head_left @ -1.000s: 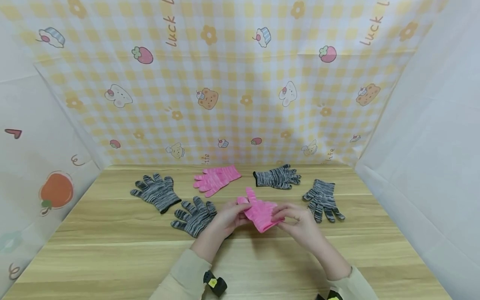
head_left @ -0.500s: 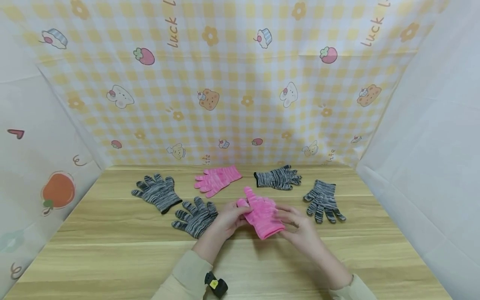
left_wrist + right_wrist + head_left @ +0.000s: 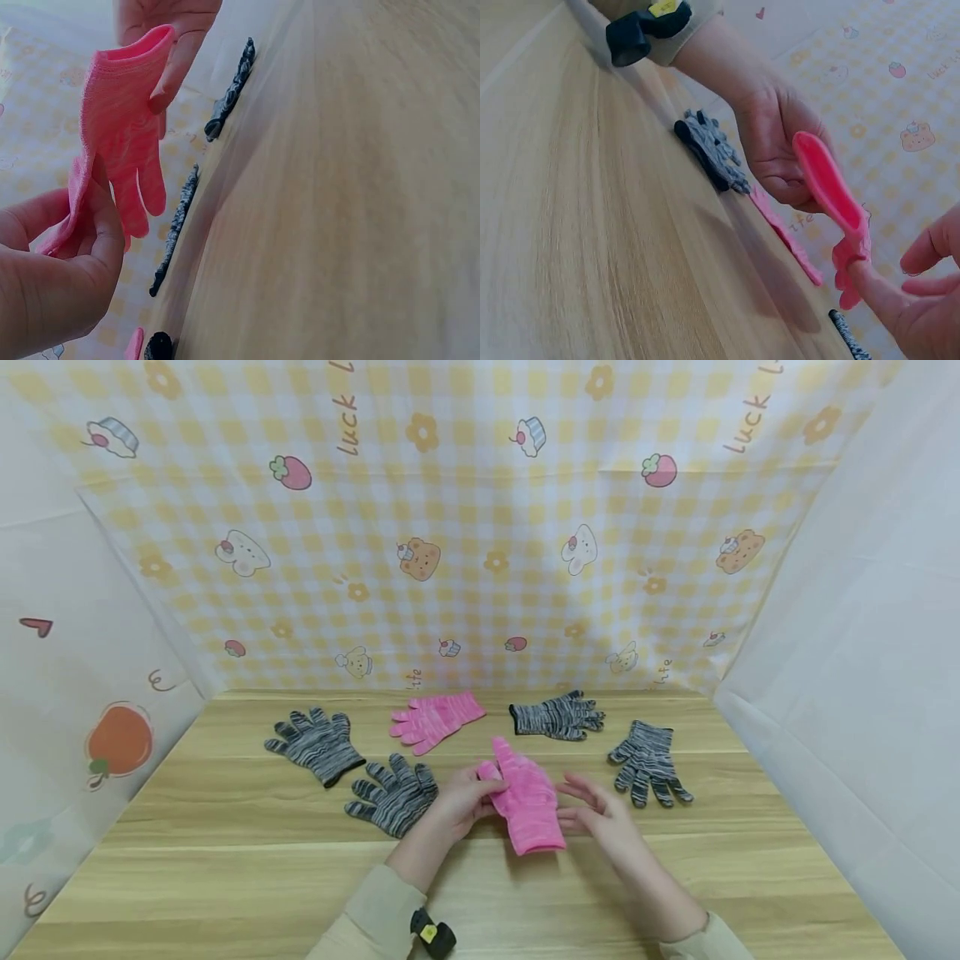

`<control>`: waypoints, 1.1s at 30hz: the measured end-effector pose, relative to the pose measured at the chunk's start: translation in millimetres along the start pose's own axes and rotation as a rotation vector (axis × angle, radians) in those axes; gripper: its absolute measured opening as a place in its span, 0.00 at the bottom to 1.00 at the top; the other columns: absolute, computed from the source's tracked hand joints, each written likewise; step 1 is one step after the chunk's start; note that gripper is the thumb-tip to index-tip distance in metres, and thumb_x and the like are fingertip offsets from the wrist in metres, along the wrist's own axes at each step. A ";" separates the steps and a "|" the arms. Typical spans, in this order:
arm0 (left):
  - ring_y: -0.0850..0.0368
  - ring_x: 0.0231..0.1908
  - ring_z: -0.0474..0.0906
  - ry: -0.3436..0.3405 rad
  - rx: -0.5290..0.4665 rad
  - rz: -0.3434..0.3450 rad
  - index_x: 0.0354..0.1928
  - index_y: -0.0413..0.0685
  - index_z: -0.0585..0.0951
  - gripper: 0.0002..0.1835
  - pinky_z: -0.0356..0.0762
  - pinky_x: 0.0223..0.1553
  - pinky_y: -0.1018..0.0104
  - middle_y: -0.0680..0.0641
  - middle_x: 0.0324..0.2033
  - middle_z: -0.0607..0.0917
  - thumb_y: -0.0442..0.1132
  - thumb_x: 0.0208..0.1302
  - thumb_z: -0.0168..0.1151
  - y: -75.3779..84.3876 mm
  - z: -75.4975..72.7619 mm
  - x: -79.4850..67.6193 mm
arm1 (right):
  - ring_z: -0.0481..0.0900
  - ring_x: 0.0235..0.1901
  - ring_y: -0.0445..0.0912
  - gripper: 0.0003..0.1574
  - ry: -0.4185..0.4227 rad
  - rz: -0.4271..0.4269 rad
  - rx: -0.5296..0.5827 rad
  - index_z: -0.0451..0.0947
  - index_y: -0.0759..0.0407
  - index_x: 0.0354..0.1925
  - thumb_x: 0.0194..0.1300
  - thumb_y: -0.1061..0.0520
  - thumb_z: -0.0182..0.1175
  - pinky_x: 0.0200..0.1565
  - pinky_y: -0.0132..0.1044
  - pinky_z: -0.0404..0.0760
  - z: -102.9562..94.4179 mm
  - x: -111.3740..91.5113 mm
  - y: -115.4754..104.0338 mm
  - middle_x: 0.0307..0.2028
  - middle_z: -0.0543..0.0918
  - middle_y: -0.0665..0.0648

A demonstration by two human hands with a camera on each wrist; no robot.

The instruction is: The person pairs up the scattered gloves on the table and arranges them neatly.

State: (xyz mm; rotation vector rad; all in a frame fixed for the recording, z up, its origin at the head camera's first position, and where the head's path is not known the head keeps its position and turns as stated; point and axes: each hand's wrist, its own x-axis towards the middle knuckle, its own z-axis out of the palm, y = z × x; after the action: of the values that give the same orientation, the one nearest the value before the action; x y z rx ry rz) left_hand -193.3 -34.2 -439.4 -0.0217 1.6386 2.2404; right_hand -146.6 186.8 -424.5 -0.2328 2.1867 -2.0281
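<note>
A pink knit glove is held up over the table, its cuff facing the person and its fingers pointing away. My left hand pinches its thumb-side edge between thumb and fingers. On the opposite edge, my right hand has loosely spread fingers; one finger touches the glove in the right wrist view, with the thumb apart from it. The cuff opening gapes a little there. Another pink glove lies flat farther back on the table.
Grey-black knit gloves lie around: two at left, one far left and one partly behind the left forearm; two at right, one toward the back and one nearer. A checked cloth hangs behind the wooden table.
The held glove has straightened, its cuff swinging down toward the person. My right hand has loosened from the cuff and moved slightly right along the edge. My left hand keeps its pinch.
</note>
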 end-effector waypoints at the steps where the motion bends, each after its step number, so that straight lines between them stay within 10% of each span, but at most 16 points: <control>1: 0.57 0.30 0.81 -0.002 0.006 0.001 0.47 0.29 0.75 0.12 0.82 0.38 0.63 0.46 0.30 0.83 0.27 0.61 0.59 -0.5 0.2 -0.2 | 0.80 0.46 0.59 0.34 0.028 0.025 0.025 0.53 0.76 0.67 0.62 0.76 0.45 0.49 0.42 0.80 0.5 0.8 0.5 0.61 0.65 0.77; 18: 0.58 0.26 0.80 -0.029 0.098 0.014 0.33 0.39 0.75 0.04 0.83 0.34 0.61 0.47 0.28 0.82 0.26 0.59 0.60 -5.4 5.8 -6.9 | 0.80 0.43 0.54 0.38 0.034 0.122 -0.012 0.64 0.65 0.66 0.57 0.67 0.64 0.44 0.44 0.82 1.4 9.9 11.6 0.57 0.72 0.69; 33: 0.47 0.41 0.81 -0.095 0.217 -0.033 0.67 0.33 0.64 0.32 0.82 0.41 0.55 0.37 0.51 0.78 0.27 0.61 0.58 -3.5 4.0 -6.3 | 0.80 0.38 0.50 0.40 0.017 0.059 -0.263 0.64 0.66 0.66 0.56 0.69 0.64 0.38 0.37 0.82 5.5 6.2 15.8 0.51 0.76 0.66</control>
State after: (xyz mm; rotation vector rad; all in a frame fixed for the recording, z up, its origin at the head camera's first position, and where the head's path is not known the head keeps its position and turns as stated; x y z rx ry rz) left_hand -185.6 -31.3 -439.9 0.1110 1.8052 1.9958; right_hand -151.6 181.3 -440.7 -0.1788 2.4368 -1.7160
